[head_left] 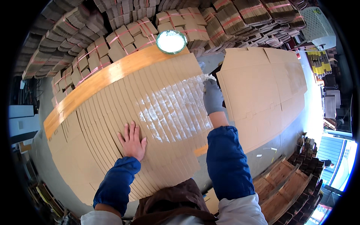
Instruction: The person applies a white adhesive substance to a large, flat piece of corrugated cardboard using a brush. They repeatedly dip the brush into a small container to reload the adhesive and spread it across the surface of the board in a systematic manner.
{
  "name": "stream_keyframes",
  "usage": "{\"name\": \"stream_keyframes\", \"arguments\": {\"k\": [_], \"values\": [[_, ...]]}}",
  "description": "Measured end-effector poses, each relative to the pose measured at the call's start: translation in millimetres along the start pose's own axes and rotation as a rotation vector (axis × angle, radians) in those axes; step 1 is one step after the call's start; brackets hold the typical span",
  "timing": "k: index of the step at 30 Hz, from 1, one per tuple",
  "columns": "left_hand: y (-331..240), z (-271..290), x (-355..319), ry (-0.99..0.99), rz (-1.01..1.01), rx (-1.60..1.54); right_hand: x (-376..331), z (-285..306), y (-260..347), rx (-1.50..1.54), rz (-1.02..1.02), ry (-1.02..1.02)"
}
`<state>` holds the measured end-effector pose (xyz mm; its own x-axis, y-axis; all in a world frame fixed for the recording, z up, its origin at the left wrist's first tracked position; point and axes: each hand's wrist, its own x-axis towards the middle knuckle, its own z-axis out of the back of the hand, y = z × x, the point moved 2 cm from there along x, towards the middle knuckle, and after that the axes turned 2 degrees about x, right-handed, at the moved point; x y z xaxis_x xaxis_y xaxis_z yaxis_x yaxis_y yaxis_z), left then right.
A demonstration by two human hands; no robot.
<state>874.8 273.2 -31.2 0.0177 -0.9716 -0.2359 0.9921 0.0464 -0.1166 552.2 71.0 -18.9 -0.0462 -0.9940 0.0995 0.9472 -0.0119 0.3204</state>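
Observation:
My left hand (pixel 134 143), bare, lies flat with fingers spread on a row of overlapping flat cardboard sheets (pixel 108 101). A wide patch of wet white paste (pixel 170 108) coats the sheets' stepped edges. At the right end of that patch is my right hand (pixel 213 96), in a grey glove. Its fingers are closed round something whitish (pixel 209 77), mostly hidden by the glove, whose kind I cannot make out. A green-rimmed bowl of white paste (pixel 171 42) stands at the far edge of the wooden tabletop (pixel 112 76).
Right of the table lies a stack of large flat cardboard boxes (pixel 258 86). Bundles of cardboard tied with pink strap (pixel 123 37) are piled along the far side. A wooden pallet (pixel 281 187) lies at the lower right, and a light-coloured crate (pixel 318 26) stands at the far right.

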Motion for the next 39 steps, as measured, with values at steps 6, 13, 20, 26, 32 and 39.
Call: {"name": "stream_keyframes", "arguments": {"k": [6, 13, 20, 26, 32, 39], "values": [[-2.4, -8.4, 2.9, -0.021, -0.011, -0.015, 5.7, -9.4, -24.0, -0.074, -0.001, 0.03], [-2.4, -4.5, 0.1, -0.029, -0.02, 0.02, -134.4, 46.5, 34.7, 0.321, 0.317, 0.109], [-1.9, -7.3, -1.0, -0.038, -0.026, 0.018, -193.5, 42.7, -0.5, 0.453, 0.105, 0.094], [4.1, -5.5, -2.3, -0.058, -0.033, 0.057, -188.5, 48.1, -2.6, 0.392, -0.073, 0.147], [0.3, -7.5, -0.5, -0.067, -0.03, 0.062, -199.6, 61.3, -0.5, 0.357, 0.093, 0.169], [-0.1, -10.3, 0.7, -0.098, -0.044, 0.054, -205.7, 68.4, -21.7, 0.248, 0.057, 0.125]]}}
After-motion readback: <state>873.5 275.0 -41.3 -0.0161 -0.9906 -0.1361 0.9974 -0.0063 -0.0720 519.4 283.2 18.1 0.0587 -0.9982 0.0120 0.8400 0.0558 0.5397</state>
